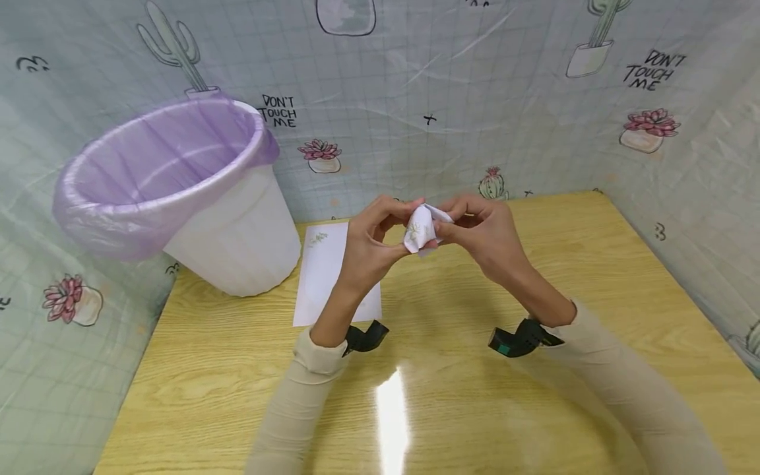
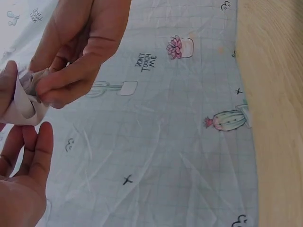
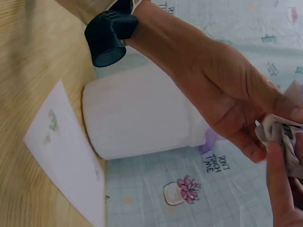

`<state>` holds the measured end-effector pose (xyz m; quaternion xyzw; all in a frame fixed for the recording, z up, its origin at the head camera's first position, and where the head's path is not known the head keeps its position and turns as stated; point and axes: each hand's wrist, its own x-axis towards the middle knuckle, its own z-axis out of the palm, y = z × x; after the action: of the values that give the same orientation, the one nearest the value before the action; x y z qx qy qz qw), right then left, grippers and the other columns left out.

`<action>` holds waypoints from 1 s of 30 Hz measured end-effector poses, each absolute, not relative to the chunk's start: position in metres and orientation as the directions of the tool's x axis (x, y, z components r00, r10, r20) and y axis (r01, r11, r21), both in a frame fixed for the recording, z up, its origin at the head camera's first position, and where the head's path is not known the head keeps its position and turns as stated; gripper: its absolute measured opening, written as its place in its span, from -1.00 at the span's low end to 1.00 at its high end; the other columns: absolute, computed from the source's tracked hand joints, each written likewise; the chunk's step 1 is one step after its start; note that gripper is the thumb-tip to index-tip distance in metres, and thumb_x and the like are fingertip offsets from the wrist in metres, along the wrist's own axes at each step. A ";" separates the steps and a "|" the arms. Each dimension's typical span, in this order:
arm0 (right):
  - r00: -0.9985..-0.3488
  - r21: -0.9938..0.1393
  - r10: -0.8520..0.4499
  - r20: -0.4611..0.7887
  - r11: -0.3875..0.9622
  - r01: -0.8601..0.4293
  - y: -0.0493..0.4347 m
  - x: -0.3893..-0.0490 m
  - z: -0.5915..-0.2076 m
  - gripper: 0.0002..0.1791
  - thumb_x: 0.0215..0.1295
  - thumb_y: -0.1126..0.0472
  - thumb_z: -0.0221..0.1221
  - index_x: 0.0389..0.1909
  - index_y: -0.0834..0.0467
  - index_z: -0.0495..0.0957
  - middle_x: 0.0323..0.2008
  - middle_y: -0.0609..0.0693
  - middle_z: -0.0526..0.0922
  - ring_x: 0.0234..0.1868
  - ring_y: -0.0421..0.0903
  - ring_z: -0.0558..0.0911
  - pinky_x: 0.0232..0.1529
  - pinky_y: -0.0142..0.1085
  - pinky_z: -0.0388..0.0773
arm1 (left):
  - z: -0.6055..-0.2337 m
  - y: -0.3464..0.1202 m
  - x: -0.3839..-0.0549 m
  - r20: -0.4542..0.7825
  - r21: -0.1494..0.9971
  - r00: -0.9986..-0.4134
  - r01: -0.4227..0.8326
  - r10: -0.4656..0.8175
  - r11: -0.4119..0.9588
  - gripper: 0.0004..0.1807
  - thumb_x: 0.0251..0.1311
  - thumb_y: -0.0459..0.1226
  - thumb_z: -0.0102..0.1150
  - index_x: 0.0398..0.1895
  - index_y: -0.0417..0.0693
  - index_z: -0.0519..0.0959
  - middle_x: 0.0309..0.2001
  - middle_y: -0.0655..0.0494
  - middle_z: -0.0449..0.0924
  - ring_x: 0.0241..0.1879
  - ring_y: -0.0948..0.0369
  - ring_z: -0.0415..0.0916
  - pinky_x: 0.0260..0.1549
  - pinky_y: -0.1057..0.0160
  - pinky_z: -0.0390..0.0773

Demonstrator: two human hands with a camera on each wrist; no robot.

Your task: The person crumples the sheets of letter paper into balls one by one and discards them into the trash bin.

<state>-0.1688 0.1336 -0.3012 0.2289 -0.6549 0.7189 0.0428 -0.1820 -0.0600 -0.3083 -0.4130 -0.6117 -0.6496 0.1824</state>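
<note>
A crumpled piece of white paper (image 1: 419, 228) with a small printed plant is held above the table between both hands. My left hand (image 1: 369, 239) pinches its left side between thumb and fingers. My right hand (image 1: 488, 232) grips the other side, its thumb pressing on the paper. In the left wrist view the paper (image 2: 23, 106) is folded and bunched, with the right hand (image 2: 83, 52) over it. The right wrist view shows the wad's creased, twisted folds (image 3: 279, 137) at the edge, next to the left hand (image 3: 222, 90).
A flat white sheet (image 1: 315, 284) with printed plants lies on the wooden table (image 1: 463, 396), partly behind the left forearm. At the back left stands a white bin (image 1: 237, 231) with a purple liner (image 1: 160, 152). A patterned cloth (image 1: 427, 79) hangs around the table.
</note>
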 end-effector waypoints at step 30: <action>-0.592 -0.537 -0.263 0.762 0.254 -0.805 0.136 -0.176 -0.296 -0.81 -0.15 0.56 0.39 -0.58 0.26 0.61 -0.46 0.08 0.66 -0.42 -0.20 0.64 -0.36 -0.46 0.59 | -0.275 -0.071 -0.153 0.685 0.650 -0.605 0.759 0.406 0.035 -0.68 0.01 -0.53 0.29 -0.10 -0.38 0.57 -0.16 -0.17 0.59 -0.13 0.11 0.57 -0.13 0.14 0.60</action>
<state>-0.1756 0.1356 -0.2961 0.3593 -0.7429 0.4937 0.2742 -0.1532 -0.0713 -0.2748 -0.4153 -0.7018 -0.5567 0.1586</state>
